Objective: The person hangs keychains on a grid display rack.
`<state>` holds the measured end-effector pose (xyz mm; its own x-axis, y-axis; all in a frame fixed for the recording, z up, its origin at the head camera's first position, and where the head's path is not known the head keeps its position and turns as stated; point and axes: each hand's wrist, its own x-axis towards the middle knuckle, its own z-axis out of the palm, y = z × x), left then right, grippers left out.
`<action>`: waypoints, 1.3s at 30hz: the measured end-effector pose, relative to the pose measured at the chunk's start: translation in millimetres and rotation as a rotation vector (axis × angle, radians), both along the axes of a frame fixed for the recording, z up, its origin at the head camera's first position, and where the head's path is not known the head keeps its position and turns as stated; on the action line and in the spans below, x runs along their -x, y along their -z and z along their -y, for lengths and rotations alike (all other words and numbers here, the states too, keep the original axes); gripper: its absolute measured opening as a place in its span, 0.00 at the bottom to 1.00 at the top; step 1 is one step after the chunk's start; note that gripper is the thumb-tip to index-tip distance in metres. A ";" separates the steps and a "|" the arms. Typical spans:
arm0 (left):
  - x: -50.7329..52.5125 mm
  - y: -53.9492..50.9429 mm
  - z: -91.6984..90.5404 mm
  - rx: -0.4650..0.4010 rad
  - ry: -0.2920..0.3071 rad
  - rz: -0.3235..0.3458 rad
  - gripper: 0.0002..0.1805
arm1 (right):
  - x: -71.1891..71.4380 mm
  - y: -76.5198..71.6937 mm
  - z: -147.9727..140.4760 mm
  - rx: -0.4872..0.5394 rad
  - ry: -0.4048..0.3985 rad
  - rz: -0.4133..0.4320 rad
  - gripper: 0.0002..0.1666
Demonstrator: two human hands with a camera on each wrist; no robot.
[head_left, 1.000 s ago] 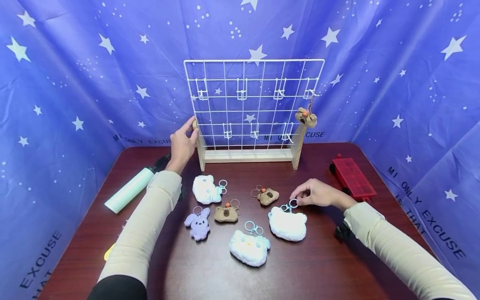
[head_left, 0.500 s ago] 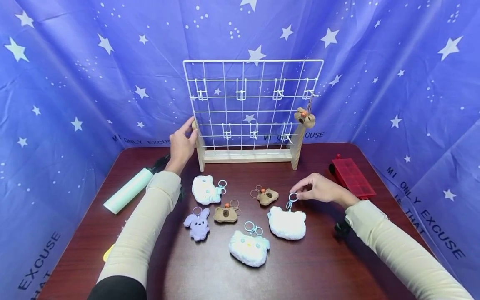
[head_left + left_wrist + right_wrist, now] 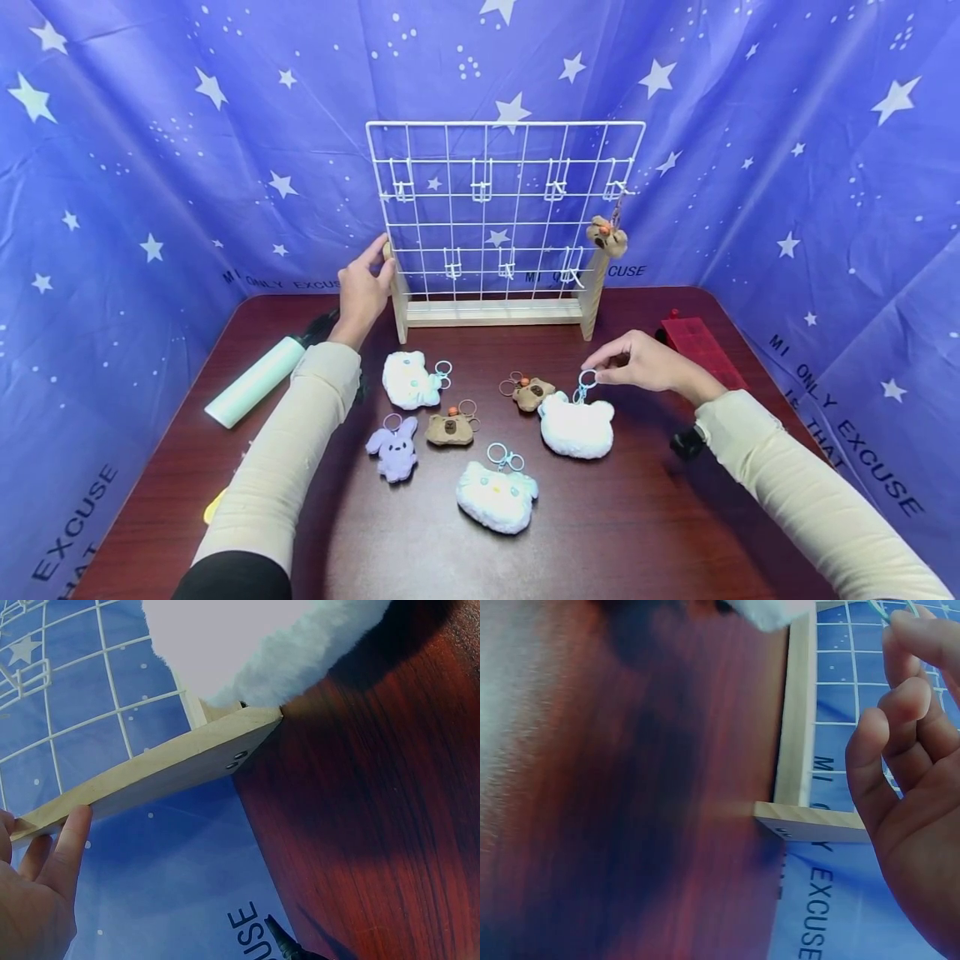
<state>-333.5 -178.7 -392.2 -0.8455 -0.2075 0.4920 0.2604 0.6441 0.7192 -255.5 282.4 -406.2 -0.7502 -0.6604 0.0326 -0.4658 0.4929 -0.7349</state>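
My right hand [image 3: 637, 360] pinches the key ring [image 3: 588, 378] of a white plush keychain [image 3: 577, 429], which hangs below the fingers, its lower part near the table. In the right wrist view, thumb and fingertips of the right hand [image 3: 919, 772] meet at the ring. My left hand [image 3: 363, 293] grips the left wooden post [image 3: 400, 304] of a white wire grid rack [image 3: 507, 223]; the left wrist view shows the hand [image 3: 41, 892] with fingers on the post [image 3: 165, 761]. A brown plush [image 3: 607, 237] hangs from the rack's upper right hook.
On the table [image 3: 600, 533] lie a brown plush [image 3: 533, 394], another brown one [image 3: 450, 428], a lilac bunny [image 3: 395, 452], a white plush [image 3: 409, 381] and another white one [image 3: 497, 497]. A pale green bottle [image 3: 255, 382] lies left, a red divided tray [image 3: 705, 350] right.
My right hand has risen toward the rack, lifting the white plush by its ring; the plush has moved up beside the brown one. The left hand stays on the post.
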 end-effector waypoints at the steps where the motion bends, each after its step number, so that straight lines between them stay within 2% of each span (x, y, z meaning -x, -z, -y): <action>1: 0.3 -0.1 0.1 -0.002 0.001 -0.002 0.26 | 0.8 -2.1 0.2 -0.001 0.003 -0.006 0.11; 12: -0.2 -1.7 0.6 -0.020 0.009 0.005 0.26 | 10.9 -29.5 7.5 0.020 0.013 -0.112 0.11; 18: -0.4 -1.0 0.1 -0.011 0.003 0.003 0.26 | 16.9 -40.4 8.5 0.006 0.059 -0.183 0.11; 23: -0.4 -0.8 0.4 -0.018 0.007 0.001 0.26 | 19.1 -53.5 11.3 -0.009 0.093 -0.212 0.11; 28: -0.7 -1.4 0.4 -0.014 0.001 -0.003 0.26 | 22.0 -68.7 16.5 0.029 0.138 -0.247 0.12; 35: -1.0 -0.5 -0.9 -0.003 0.000 0.003 0.26 | 21.5 -86.6 25.0 0.054 0.202 -0.240 0.13; 39: 0.0 0.6 -0.3 0.000 -0.003 0.006 0.26 | 27.6 -89.7 25.9 0.060 0.227 -0.260 0.13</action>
<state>-333.5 -178.4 -392.8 -0.8477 -0.2096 0.4873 0.2547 0.6450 0.7205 -283.1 256.5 -316.5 -0.8392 -0.4688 0.2755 -0.5246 0.5648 -0.6370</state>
